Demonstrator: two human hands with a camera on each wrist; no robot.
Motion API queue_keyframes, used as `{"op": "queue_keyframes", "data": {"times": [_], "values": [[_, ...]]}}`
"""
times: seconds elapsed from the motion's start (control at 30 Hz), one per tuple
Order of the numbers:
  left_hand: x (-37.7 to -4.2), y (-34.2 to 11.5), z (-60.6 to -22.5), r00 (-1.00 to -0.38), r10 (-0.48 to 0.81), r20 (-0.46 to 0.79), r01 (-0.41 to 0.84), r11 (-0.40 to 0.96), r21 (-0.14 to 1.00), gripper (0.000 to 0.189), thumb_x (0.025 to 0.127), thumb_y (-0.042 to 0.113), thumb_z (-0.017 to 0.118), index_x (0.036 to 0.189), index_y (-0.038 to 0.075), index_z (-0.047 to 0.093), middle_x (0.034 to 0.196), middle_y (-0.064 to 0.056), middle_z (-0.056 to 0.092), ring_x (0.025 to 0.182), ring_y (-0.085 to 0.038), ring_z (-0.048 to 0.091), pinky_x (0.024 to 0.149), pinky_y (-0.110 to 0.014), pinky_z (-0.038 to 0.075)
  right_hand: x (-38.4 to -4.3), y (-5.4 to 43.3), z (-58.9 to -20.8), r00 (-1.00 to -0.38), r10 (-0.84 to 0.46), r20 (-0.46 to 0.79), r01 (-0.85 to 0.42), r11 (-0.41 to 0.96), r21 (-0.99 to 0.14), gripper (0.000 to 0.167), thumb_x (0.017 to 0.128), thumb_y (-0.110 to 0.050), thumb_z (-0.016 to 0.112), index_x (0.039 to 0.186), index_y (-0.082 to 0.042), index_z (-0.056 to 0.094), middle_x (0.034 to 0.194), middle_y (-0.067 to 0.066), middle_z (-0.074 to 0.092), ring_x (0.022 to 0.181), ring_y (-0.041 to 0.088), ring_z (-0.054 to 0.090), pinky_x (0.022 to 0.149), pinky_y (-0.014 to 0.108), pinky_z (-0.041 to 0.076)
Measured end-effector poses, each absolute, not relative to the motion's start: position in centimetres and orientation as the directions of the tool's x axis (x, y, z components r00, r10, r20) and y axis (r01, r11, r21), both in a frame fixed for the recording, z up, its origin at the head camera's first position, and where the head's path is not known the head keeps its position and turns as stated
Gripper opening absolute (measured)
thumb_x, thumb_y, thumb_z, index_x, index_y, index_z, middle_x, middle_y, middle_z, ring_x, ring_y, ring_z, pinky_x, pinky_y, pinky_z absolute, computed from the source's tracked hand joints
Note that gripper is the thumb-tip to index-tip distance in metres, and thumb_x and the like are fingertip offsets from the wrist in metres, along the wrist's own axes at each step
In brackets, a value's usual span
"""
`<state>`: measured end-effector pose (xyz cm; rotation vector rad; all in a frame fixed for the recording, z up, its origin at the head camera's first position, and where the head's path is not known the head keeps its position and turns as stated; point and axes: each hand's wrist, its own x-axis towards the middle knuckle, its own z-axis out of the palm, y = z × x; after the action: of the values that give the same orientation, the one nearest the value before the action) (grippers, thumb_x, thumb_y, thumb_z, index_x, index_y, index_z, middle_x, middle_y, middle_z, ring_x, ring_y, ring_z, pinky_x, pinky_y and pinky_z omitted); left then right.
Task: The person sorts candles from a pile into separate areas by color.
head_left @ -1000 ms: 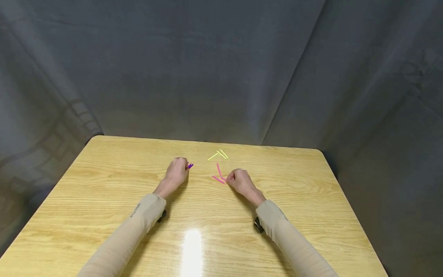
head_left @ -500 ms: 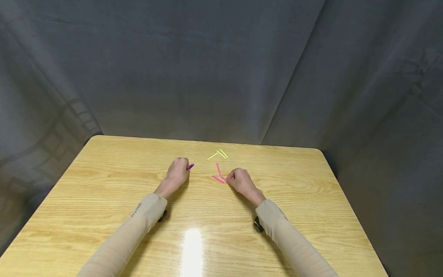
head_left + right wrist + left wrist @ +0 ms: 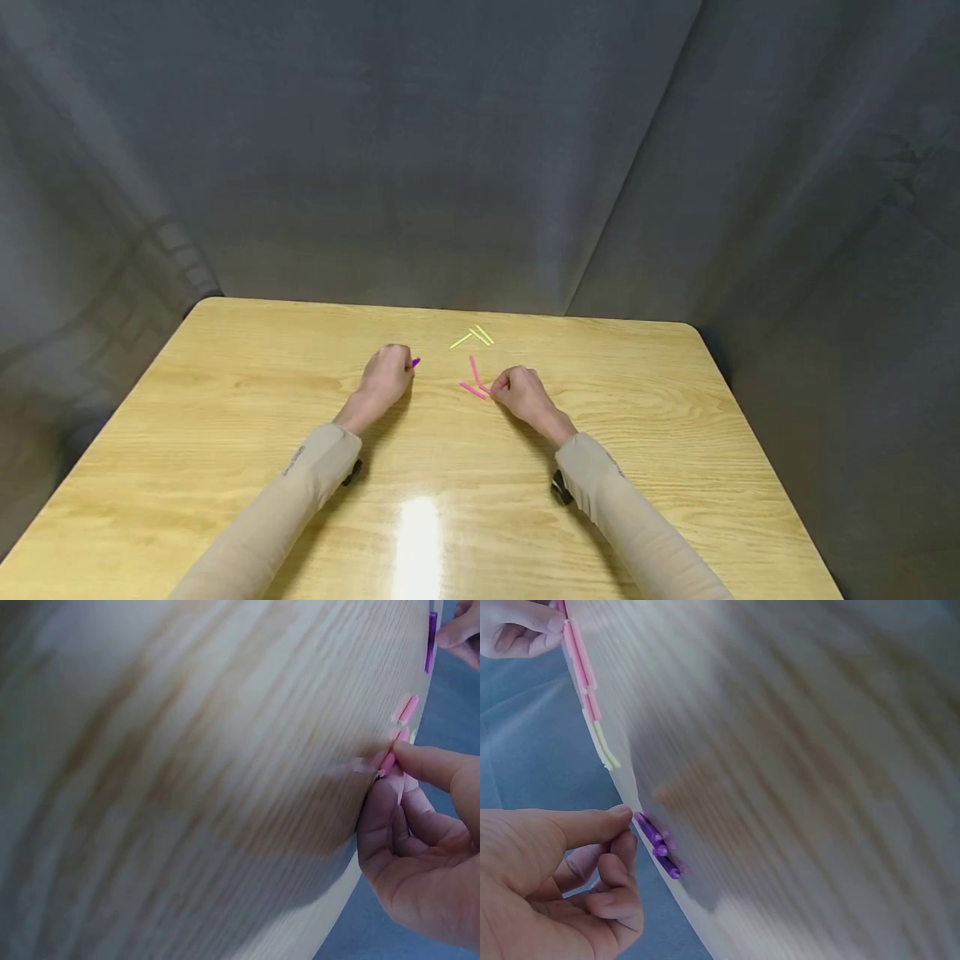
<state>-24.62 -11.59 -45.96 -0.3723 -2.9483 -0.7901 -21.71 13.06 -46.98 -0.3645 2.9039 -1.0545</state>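
My left hand [image 3: 386, 375] is at the purple sticks [image 3: 416, 362], left of the others. The left wrist view shows several short purple sticks [image 3: 661, 849] lying close together on the table, with thumb and forefinger pinching at the near end. Exactly which stick they hold is partly hidden. Thumb and fingers of my right hand [image 3: 522, 393] pinch the end of a pink stick [image 3: 388, 763] low over the table. Two more pink sticks lie beside it: one lengthwise [image 3: 474, 369], one slanted [image 3: 472, 391]. Behind them lie three yellow sticks [image 3: 461, 341], two side by side and one angled away.
The wooden table [image 3: 450, 450] has rounded far corners, and its far edge runs just behind the yellow sticks. A dark grey curtain [image 3: 420, 150] hangs behind and along the sides. Light glares off the table's front [image 3: 417, 542].
The purple sticks at my left fingertips were fanned apart a second ago and now look bunched closer. My left hand has shifted slightly right. The right hand and other sticks stay put.
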Motion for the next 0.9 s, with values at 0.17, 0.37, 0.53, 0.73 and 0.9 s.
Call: {"op": "queue_keyframes", "data": {"times": [0.17, 0.37, 0.53, 0.73, 0.9], "values": [[-24.0, -11.6, -45.9, -0.960, 0.240, 0.148, 0.281, 0.833, 0.477, 0.031, 0.084, -0.008, 0.064, 0.061, 0.008, 0.051, 0.068, -0.007, 0.059, 0.056, -0.015, 0.046, 0.050, -0.026, 0.038, -21.5, 12.7, -46.9, -0.968, -0.248, 0.039, -0.213, 0.729, -0.650, 0.015, 0.085, 0.003, 0.067, 0.072, -0.003, 0.070, 0.066, 0.001, 0.063, 0.053, 0.008, 0.043, 0.055, 0.021, 0.040], [-23.6, -11.0, -45.6, -0.959, 0.273, 0.080, 0.270, 0.784, 0.559, 0.020, 0.085, -0.005, 0.066, 0.070, 0.006, 0.059, 0.067, -0.002, 0.058, 0.055, -0.014, 0.047, 0.050, -0.025, 0.039, -21.5, 12.7, -46.8, -0.967, -0.247, 0.057, -0.224, 0.732, -0.643, 0.013, 0.084, 0.003, 0.068, 0.073, -0.002, 0.071, 0.069, 0.002, 0.066, 0.057, 0.008, 0.048, 0.056, 0.020, 0.043], [-23.5, -10.4, -45.4, -0.948, 0.314, 0.047, 0.280, 0.755, 0.594, 0.015, 0.086, -0.003, 0.068, 0.074, 0.003, 0.062, 0.070, -0.002, 0.061, 0.057, -0.013, 0.049, 0.052, -0.024, 0.042, -21.6, 12.7, -46.7, -0.967, -0.245, 0.062, -0.227, 0.731, -0.643, 0.012, 0.083, 0.003, 0.069, 0.072, -0.001, 0.071, 0.068, 0.003, 0.066, 0.056, 0.007, 0.048, 0.055, 0.020, 0.043], [-23.6, -9.8, -45.2, -0.926, 0.371, 0.070, 0.336, 0.726, 0.600, 0.015, 0.085, -0.003, 0.069, 0.073, 0.004, 0.063, 0.068, -0.001, 0.059, 0.061, -0.013, 0.051, 0.056, -0.026, 0.045, -21.7, 12.9, -46.5, -0.971, -0.233, 0.046, -0.206, 0.732, -0.649, 0.012, 0.084, 0.002, 0.068, 0.073, -0.001, 0.071, 0.067, 0.002, 0.065, 0.055, 0.008, 0.047, 0.055, 0.020, 0.041], [-23.8, -9.4, -45.3, -0.906, 0.419, 0.060, 0.369, 0.713, 0.597, 0.013, 0.082, -0.001, 0.073, 0.075, 0.004, 0.064, 0.068, 0.000, 0.059, 0.064, -0.012, 0.052, 0.059, -0.026, 0.045, -21.8, 13.1, -46.6, -0.975, -0.217, 0.045, -0.194, 0.737, -0.648, 0.010, 0.084, 0.001, 0.070, 0.074, -0.002, 0.072, 0.070, 0.002, 0.067, 0.058, 0.008, 0.050, 0.058, 0.022, 0.045]]}}
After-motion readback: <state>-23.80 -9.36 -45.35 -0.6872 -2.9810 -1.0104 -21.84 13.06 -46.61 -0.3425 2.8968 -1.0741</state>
